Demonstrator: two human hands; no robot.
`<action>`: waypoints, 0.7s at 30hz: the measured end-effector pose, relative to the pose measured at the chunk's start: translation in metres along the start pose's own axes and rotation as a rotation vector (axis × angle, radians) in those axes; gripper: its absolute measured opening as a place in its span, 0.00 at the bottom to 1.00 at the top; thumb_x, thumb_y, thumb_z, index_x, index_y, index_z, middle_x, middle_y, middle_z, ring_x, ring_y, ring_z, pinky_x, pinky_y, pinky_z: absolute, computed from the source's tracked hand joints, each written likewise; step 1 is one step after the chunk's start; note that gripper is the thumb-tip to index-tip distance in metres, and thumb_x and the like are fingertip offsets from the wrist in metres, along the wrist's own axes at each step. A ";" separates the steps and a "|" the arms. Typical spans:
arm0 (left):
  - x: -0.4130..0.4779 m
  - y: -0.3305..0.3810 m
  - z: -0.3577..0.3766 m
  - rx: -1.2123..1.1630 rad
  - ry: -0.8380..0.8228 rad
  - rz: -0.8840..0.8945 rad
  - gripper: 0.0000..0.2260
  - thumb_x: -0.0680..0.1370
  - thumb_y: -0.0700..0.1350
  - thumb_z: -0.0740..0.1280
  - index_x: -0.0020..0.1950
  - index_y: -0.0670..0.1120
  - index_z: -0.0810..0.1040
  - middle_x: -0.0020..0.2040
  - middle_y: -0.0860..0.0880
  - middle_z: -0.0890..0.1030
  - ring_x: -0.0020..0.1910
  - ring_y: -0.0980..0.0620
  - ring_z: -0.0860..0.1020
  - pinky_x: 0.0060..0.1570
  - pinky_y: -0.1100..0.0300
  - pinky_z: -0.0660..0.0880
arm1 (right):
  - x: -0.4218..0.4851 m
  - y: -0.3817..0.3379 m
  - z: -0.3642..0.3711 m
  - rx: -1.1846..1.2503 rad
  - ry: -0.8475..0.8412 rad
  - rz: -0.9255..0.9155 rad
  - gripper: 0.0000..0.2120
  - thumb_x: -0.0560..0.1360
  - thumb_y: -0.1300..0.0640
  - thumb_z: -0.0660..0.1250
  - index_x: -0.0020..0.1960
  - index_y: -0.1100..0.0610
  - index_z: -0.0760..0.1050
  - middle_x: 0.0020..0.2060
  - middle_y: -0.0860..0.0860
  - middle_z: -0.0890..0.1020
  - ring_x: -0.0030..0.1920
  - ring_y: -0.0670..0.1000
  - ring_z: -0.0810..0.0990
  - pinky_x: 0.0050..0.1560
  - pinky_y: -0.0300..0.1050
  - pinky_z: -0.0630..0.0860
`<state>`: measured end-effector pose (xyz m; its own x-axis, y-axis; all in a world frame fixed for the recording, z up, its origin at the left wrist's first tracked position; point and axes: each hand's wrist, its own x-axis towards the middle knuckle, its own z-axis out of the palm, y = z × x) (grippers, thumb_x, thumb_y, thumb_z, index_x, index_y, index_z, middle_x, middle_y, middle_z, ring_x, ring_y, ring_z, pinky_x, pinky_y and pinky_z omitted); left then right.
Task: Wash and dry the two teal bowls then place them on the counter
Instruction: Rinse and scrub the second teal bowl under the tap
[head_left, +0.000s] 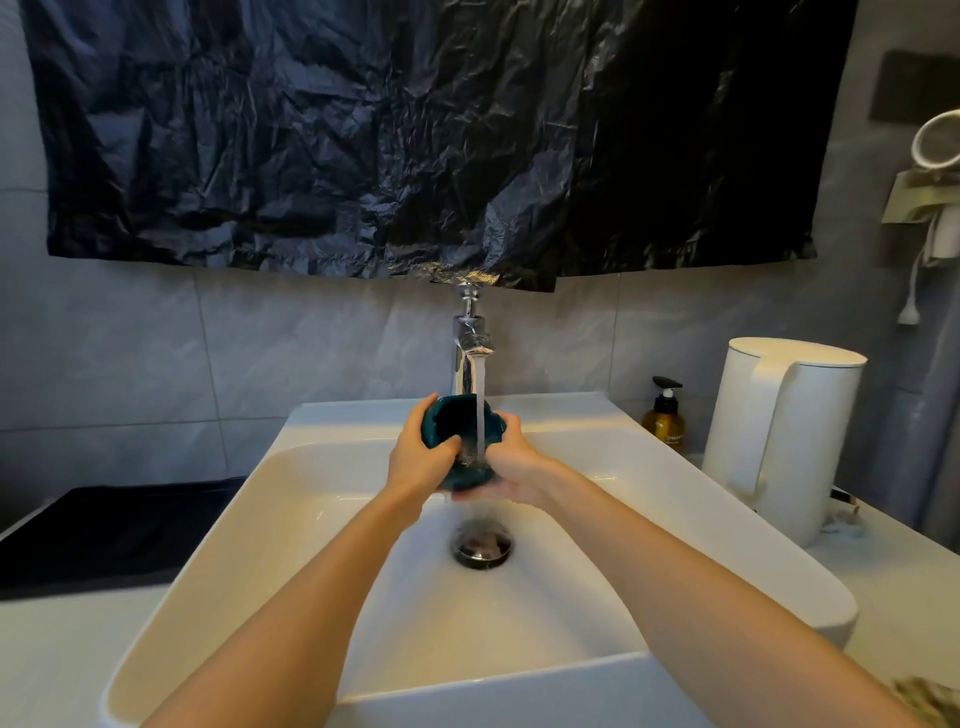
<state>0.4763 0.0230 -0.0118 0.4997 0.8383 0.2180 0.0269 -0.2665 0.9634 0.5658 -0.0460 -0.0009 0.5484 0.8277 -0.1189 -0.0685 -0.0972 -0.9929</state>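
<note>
A teal bowl (457, 423) is held tilted under the running tap (470, 338), above the white sink (311, 493). Water streams into it and spills down toward the drain (482, 545). My left hand (421, 457) grips the bowl's left rim, thumb inside. My right hand (511, 467) cups the bowl's right side and underside. I cannot tell whether a second bowl is stacked with it; only one teal shape shows.
A white kettle (779, 431) and an amber pump bottle (665, 415) stand on the counter right of the sink. A dark mat (104, 530) lies on the left counter. A cloth corner (930, 701) shows at bottom right. Black plastic sheeting (415, 130) covers the wall above.
</note>
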 end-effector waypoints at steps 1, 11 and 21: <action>0.000 0.000 -0.001 0.023 0.008 0.001 0.24 0.77 0.35 0.62 0.69 0.56 0.67 0.66 0.48 0.72 0.61 0.47 0.71 0.58 0.43 0.76 | 0.001 0.001 -0.001 -0.047 -0.001 0.007 0.19 0.79 0.64 0.62 0.63 0.52 0.56 0.58 0.54 0.69 0.52 0.62 0.77 0.40 0.61 0.80; 0.001 0.003 -0.002 0.382 -0.003 0.043 0.19 0.78 0.40 0.56 0.66 0.55 0.70 0.61 0.47 0.76 0.54 0.47 0.73 0.53 0.52 0.75 | 0.009 0.008 -0.016 -1.036 0.333 -0.404 0.10 0.80 0.56 0.59 0.52 0.62 0.75 0.48 0.61 0.80 0.47 0.61 0.79 0.43 0.50 0.75; 0.003 0.005 -0.004 0.338 -0.031 0.010 0.16 0.79 0.40 0.57 0.63 0.53 0.71 0.59 0.47 0.77 0.55 0.46 0.74 0.58 0.50 0.74 | 0.013 0.004 -0.017 -0.777 0.177 -0.298 0.05 0.79 0.60 0.61 0.52 0.58 0.74 0.48 0.58 0.80 0.35 0.53 0.80 0.25 0.39 0.75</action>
<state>0.4745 0.0266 -0.0059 0.5276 0.8213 0.2172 0.3044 -0.4215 0.8542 0.5865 -0.0448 -0.0066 0.5793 0.7868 0.2132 0.6558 -0.2944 -0.6951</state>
